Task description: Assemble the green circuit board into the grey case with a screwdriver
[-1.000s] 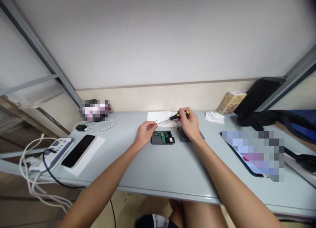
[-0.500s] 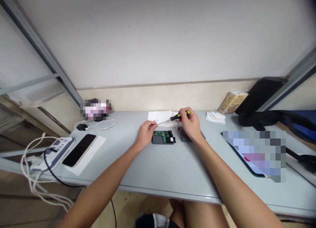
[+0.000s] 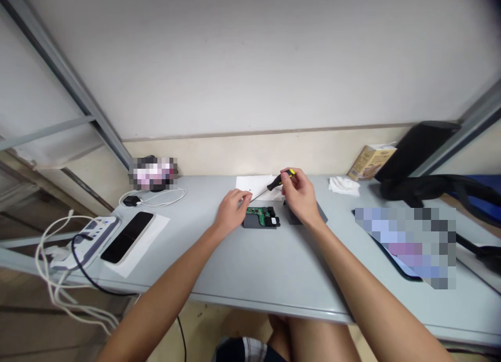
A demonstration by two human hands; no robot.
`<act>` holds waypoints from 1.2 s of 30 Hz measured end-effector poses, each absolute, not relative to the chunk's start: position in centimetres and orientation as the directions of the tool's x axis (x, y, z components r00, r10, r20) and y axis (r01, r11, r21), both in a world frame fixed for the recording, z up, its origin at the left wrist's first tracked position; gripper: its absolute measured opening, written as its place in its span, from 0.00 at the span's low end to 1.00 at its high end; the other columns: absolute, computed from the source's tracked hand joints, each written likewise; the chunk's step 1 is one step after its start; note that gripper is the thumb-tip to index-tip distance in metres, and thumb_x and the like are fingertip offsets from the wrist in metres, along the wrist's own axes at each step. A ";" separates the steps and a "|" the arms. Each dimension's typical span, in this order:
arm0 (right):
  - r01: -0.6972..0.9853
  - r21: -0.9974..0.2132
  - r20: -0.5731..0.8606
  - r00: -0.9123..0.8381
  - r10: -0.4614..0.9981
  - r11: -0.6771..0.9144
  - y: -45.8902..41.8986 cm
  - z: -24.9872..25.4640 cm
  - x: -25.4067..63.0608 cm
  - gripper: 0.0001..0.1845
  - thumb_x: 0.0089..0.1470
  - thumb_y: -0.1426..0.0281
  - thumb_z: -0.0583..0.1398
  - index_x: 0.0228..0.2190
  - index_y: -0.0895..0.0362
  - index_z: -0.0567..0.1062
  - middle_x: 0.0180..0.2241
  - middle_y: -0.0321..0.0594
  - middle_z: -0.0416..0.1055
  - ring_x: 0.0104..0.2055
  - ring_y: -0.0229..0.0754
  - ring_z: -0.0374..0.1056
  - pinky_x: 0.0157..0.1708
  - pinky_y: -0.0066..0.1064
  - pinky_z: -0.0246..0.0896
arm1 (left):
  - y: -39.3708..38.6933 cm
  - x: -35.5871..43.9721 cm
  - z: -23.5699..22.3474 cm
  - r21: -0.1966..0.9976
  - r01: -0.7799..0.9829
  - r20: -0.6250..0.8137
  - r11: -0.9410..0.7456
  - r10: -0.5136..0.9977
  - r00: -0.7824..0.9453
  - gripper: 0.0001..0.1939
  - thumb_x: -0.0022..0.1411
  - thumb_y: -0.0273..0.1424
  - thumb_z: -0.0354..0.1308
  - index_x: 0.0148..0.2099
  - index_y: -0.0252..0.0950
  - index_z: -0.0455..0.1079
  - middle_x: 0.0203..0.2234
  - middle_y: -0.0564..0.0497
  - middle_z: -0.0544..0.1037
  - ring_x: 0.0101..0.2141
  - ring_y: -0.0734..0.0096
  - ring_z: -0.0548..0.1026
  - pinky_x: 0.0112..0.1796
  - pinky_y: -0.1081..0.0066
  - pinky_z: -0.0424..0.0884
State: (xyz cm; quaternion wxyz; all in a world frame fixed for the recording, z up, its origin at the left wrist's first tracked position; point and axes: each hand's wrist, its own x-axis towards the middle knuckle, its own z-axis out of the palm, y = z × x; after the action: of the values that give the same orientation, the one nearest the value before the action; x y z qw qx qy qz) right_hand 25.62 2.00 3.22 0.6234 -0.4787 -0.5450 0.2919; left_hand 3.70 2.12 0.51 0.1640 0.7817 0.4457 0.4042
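Observation:
My right hand (image 3: 299,194) grips a screwdriver (image 3: 275,183) with a black and yellow handle. Its thin shaft slants down to the left, and the tip reaches my left fingertips. My left hand (image 3: 231,209) is closed in a pinch at that tip; anything tiny between the fingers is too small to make out. Just right of and below this hand lies a dark grey housing with a green circuit board (image 3: 261,216) in it. A second dark grey casing part (image 3: 293,215) rests partly hidden under my right hand. Behind them is a white paper (image 3: 250,183) with small dark specks.
At the left are a phone (image 3: 128,237) on paper, a power strip (image 3: 86,242) with cables and a black charger (image 3: 132,200). To the right lie crumpled tissue (image 3: 343,185), a carton (image 3: 371,162) and a blurred-out tablet-like device (image 3: 407,252). The table's front edge runs below my forearms.
The screwdriver has become steeper, with its handle shifted slightly left and up. My left fingers remain at its tip. The whole view has shifted a little.

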 end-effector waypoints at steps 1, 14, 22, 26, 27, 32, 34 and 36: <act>0.179 -0.912 0.403 0.237 0.884 0.368 2.0 3.1 25.6 0.25 0.60 0.44 0.60 0.44 0.53 0.75 0.31 0.35 0.68 0.27 0.37 0.62 0.27 0.29 0.61 | 2.1 3.8 0.5 0.621 0.569 0.488 -0.538 0.834 0.257 0.11 0.75 0.31 0.52 0.47 0.39 0.78 0.42 0.48 0.82 0.45 0.62 0.76 0.50 0.64 0.71; 0.255 -0.890 0.429 0.190 0.883 0.378 1.4 3.4 25.3 0.20 0.62 0.49 0.60 0.41 0.54 0.75 0.31 0.35 0.70 0.31 0.39 0.62 0.34 0.31 0.59 | 1.7 3.8 0.9 0.689 0.588 0.373 -0.424 0.903 0.214 0.14 0.67 0.20 0.50 0.41 0.40 0.76 0.38 0.50 0.81 0.39 0.65 0.78 0.44 0.66 0.73; 0.268 -0.886 0.430 0.174 0.886 0.378 1.4 3.2 24.9 0.20 0.62 0.49 0.60 0.40 0.53 0.75 0.31 0.35 0.70 0.29 0.39 0.61 0.31 0.31 0.57 | 1.8 3.7 0.5 0.663 0.597 0.347 -0.452 0.892 0.290 0.15 0.66 0.21 0.51 0.38 0.41 0.77 0.36 0.51 0.82 0.40 0.64 0.79 0.44 0.66 0.73; 0.268 -0.886 0.429 0.166 0.888 0.378 1.2 3.3 24.8 0.20 0.62 0.50 0.61 0.41 0.53 0.75 0.30 0.35 0.69 0.29 0.39 0.61 0.31 0.31 0.56 | 1.9 3.8 0.3 0.674 0.580 0.337 -0.458 0.889 0.310 0.15 0.66 0.21 0.52 0.38 0.41 0.78 0.37 0.51 0.83 0.40 0.64 0.79 0.45 0.65 0.73; 0.271 -0.886 0.428 0.165 0.889 0.377 1.1 3.4 24.8 0.20 0.62 0.50 0.61 0.41 0.53 0.75 0.31 0.35 0.70 0.29 0.39 0.62 0.31 0.31 0.57 | 1.9 3.8 0.3 0.674 0.578 0.336 -0.459 0.888 0.313 0.15 0.66 0.21 0.52 0.38 0.41 0.78 0.37 0.51 0.83 0.40 0.64 0.79 0.44 0.66 0.73; 0.315 -0.869 0.433 0.106 0.895 0.382 0.3 4.5 24.5 0.19 0.62 0.51 0.60 0.45 0.52 0.76 0.34 0.38 0.73 0.29 0.39 0.65 0.30 0.32 0.60 | 2.1 3.6 -0.1 0.682 0.573 0.326 -0.455 0.890 0.319 0.14 0.66 0.22 0.53 0.39 0.41 0.79 0.37 0.51 0.82 0.37 0.65 0.78 0.41 0.67 0.73; 0.317 -0.861 0.438 0.062 0.897 0.399 -0.1 5.1 24.1 0.19 0.63 0.53 0.60 0.47 0.52 0.76 0.37 0.40 0.75 0.32 0.40 0.68 0.31 0.32 0.62 | 2.2 3.6 -0.2 0.694 0.565 0.320 -0.447 0.894 0.314 0.13 0.66 0.23 0.54 0.39 0.41 0.79 0.36 0.51 0.81 0.36 0.67 0.78 0.41 0.68 0.72; 0.303 -0.857 0.442 0.019 0.897 0.416 -0.4 5.6 23.7 0.19 0.63 0.54 0.59 0.48 0.52 0.77 0.40 0.42 0.76 0.36 0.42 0.71 0.33 0.33 0.64 | 2.2 3.6 -0.3 0.709 0.549 0.320 -0.443 0.895 0.309 0.12 0.66 0.24 0.54 0.40 0.41 0.79 0.35 0.51 0.81 0.35 0.67 0.77 0.40 0.69 0.71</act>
State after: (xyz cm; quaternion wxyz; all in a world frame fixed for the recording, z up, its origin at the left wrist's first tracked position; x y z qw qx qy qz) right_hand 23.74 -0.44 5.57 0.5409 -0.4657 -0.6444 0.2743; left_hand 3.57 2.19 -0.32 0.2437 0.7716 0.4679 0.3554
